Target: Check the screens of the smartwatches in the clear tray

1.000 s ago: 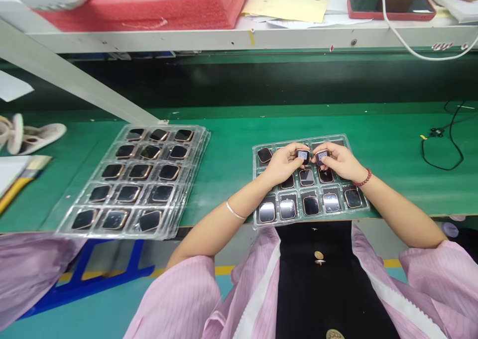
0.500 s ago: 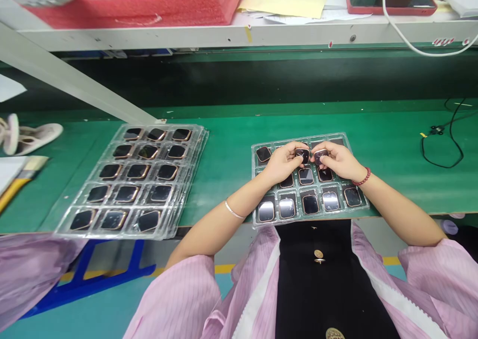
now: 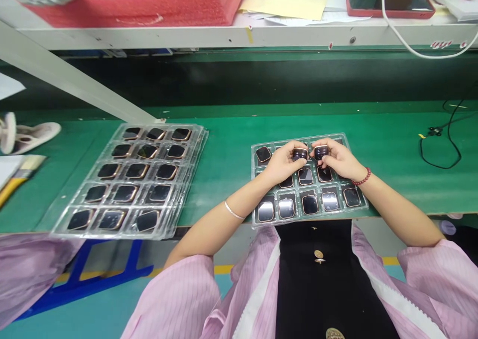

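My left hand is closed on a smartwatch body with a gold rim and dark screen, its thumb at the lower edge. Beside it, a second gold-rimmed watch body is gripped in my right hand. Small light marks show on both screens, too small to read. The two watches are held close together, a narrow gap apart, over a clear plastic tray. In the tray's pockets lie several more strapless watch bodies, screens up. My hands and forearms hide part of its upper rows.
To the left, stacked clear trays hold several watch bodies. A brush and a pair of shoes are at the far left. A black cable lies right. Above, a shelf carries red foam, papers and a phone.
Both screens showed a watch face with hands; now they look darker with small light marks. The watches have tilted slightly between my fingers. My hands stay over the same spot.
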Available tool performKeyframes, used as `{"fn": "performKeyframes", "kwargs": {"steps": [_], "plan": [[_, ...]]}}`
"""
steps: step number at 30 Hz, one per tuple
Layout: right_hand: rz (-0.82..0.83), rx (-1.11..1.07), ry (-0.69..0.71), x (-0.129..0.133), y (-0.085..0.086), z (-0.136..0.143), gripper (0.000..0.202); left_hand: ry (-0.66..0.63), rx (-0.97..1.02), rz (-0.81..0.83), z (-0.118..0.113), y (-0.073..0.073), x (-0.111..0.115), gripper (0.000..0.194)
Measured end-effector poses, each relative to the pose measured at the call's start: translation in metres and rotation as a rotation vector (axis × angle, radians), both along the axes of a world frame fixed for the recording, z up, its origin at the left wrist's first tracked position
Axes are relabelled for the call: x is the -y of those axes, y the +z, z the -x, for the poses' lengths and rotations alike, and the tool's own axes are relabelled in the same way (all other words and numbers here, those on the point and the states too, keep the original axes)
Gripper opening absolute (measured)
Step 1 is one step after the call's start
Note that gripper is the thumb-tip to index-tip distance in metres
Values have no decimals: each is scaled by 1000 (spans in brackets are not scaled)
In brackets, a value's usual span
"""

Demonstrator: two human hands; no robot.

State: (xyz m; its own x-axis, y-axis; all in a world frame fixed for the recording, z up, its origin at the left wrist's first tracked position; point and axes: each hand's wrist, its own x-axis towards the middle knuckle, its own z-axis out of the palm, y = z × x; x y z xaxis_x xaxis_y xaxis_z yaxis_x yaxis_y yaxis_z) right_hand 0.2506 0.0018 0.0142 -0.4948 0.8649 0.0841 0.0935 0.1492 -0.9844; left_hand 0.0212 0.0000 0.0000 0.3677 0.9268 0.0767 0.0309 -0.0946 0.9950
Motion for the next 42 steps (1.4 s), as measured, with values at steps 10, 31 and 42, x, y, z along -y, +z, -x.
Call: {"fn": "performKeyframes", "kwargs": {"steps": [10,31,42], "plan": [[-54,28,29,2,1,2,35,4,50,50,0,-2,-4,41],[73,-9,-16,1,1,1,34,29,56,66,2,-1,-3,47],[50,-18,-28,1,1,2,34,12,56,65,2,-4,-4,50]]}}
